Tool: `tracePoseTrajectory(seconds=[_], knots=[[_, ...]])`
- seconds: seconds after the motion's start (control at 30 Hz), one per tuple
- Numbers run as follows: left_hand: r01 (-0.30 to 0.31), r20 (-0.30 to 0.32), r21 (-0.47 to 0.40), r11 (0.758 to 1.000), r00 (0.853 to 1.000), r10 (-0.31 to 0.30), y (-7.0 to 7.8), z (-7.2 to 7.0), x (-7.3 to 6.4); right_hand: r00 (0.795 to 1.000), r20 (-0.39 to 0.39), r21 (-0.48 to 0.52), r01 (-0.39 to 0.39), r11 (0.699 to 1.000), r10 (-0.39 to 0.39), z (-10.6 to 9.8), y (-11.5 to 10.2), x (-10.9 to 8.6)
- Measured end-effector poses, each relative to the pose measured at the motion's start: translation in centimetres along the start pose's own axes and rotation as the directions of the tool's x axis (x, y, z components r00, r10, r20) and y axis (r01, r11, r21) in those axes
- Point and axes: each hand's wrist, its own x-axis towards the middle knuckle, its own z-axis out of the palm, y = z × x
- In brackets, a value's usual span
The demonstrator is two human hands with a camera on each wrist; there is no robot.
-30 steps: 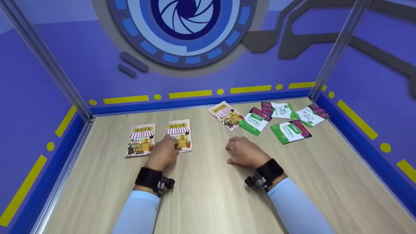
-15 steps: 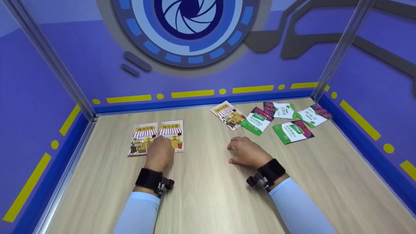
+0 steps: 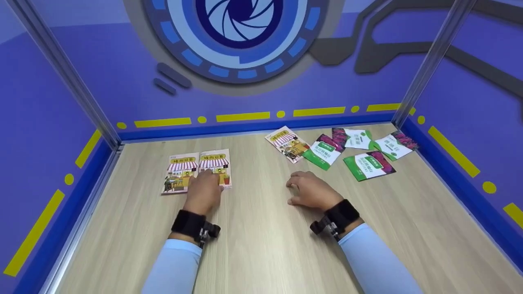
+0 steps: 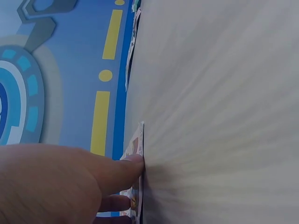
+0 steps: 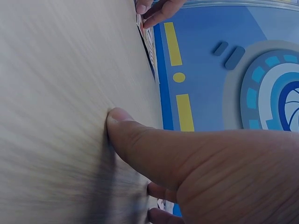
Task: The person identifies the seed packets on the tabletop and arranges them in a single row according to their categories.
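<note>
Two pink flat packets with a striped-awning shop picture lie side by side at the table's left, their edges meeting or nearly so: the left packet [image 3: 176, 175] and the right packet [image 3: 224, 163]. My left hand [image 3: 204, 190] rests on the right packet, fingers on its face. In the left wrist view, the thumb [image 4: 126, 168] touches that packet, which lies flat. My right hand [image 3: 312, 190] holds nothing; its fingers are loosely bent near the tabletop. The right wrist view shows its thumb [image 5: 126, 126] touching the wood.
A third shop-picture packet [image 3: 286, 143] lies tilted at the back. Several green-and-white flower packets are beside it, including a near one [image 3: 367, 166] and a far-right one [image 3: 393, 146]. A blue-purple wall [image 3: 102, 81] encloses the wooden table [image 3: 261, 245].
My left hand has slid the right-hand shop packet leftward, closing the gap to the other one. The hand stays on it. My right hand has hardly moved.
</note>
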Motion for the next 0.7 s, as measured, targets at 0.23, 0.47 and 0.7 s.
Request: tracePoseTrajectory(seconds=[0.23, 0.47, 0.7], knots=[[0.005, -0.006, -0.010, 1.000, 1.000, -0.005, -0.08, -0.10, -0.02, 1.000, 0.003, -0.002, -0.007, 1.000, 0.007, -0.10, -0.05, 0.16], [0.002, -0.001, -0.018, 1.000, 1.000, -0.002, -0.14, -0.04, 0.08, 1.000, -0.004, 0.018, -0.010, 1.000, 0.010, -0.02, -0.02, 0.31], [-0.002, -0.012, -0.024, 1.000, 1.000, 0.001, -0.08, 0.13, 0.10, 0.999, 0.020, 0.068, -0.050, 0.996, 0.049, -0.50, 0.56, 0.49]])
